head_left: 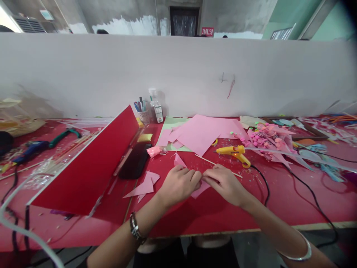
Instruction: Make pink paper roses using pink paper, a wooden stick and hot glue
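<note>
My left hand (180, 183) and my right hand (224, 183) meet over the red table (178, 219), fingertips together. Both are closed in a pinch. Pink paper (200, 190) shows just below and between them, and it seems to be held, though the grip itself is hidden by the fingers. A small pink paper triangle (180, 160) lies right behind my left hand. Cut pink pieces (147, 185) rest to the left of that hand. A thin wooden stick (205, 160) lies behind my right hand, partly covered by it. The yellow glue gun (233, 152) lies beyond my right hand.
A red board (95, 167) stands tilted at left, beside a black phone (134, 160). Large pink sheets (198, 132) lie at the back. Pink decorations (267, 139) are heaped at right. A pen cup (144, 116) and bottle (157, 109) stand by the white partition (117, 74).
</note>
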A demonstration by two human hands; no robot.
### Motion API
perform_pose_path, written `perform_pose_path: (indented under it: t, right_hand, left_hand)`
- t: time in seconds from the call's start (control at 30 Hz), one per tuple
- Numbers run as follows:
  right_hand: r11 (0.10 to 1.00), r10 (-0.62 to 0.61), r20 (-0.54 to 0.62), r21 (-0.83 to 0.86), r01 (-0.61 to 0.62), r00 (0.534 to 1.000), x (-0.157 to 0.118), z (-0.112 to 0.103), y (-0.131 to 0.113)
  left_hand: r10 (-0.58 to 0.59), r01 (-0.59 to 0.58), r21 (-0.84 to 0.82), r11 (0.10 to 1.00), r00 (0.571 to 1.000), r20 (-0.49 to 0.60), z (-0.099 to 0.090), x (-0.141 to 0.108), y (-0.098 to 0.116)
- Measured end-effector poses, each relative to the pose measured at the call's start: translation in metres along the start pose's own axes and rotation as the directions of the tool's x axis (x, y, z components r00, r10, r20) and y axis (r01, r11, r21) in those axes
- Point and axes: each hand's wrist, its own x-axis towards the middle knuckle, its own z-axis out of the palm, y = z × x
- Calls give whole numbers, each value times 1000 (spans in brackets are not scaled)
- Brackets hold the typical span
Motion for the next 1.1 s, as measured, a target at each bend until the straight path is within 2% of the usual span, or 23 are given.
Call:
perform_pose_path:
  t: [0.17,0.37,0.5,0.57,0.6,0.63,0.67,0.73,0.8,0.87,0.97,1.1]
  right_hand:
    - [992,68,54,104,-73,996,2,-7,5]
    - [995,69,99,62,-75,993,5,-2,12]
    - [999,37,124,13,-39,992,8,1,14]
    - [1000,18,156,-3,-18,988,10,1,14]
    - [1000,0,182,-6,1,983,11,1,14]
    - [1000,-25,212,-4,26,977,11,0,14]
    - [999,-50,241,4,50,969,12,0,14]
    - [995,-98,279,32,93,955,13,-2,12]
    - [992,-125,254,21,124,959,13,-4,8]
    - [988,-133,183,-57,146,974,13,-4,2]
    - [964,-168,106,-189,186,980,12,0,-8]
    - [964,-175,84,-190,188,981,11,8,-11]
  left_hand:
    - [-45,44,23,999,998,46,-3,-18,-25]
    - [-190,187,176,967,982,-2,-1,-39,-52]
    - [-352,344,254,904,936,-14,-7,-42,-65]
    - [-420,415,192,889,907,-18,-13,-38,-62]
    - [-406,401,96,911,914,29,-16,-35,-58]
    - [-308,313,-24,949,943,127,-19,-31,-51]
    - [-193,224,-119,967,954,229,-22,-27,-44]
    - [-76,158,-207,966,931,358,-24,-20,-30]
    - [-48,154,-212,965,900,434,-22,-16,-19]
    - [-72,173,-181,968,885,461,-19,-15,-13]
    - [-86,189,-184,965,885,458,-16,-14,-10]
    - [-75,199,-220,955,881,468,-18,-14,-8]
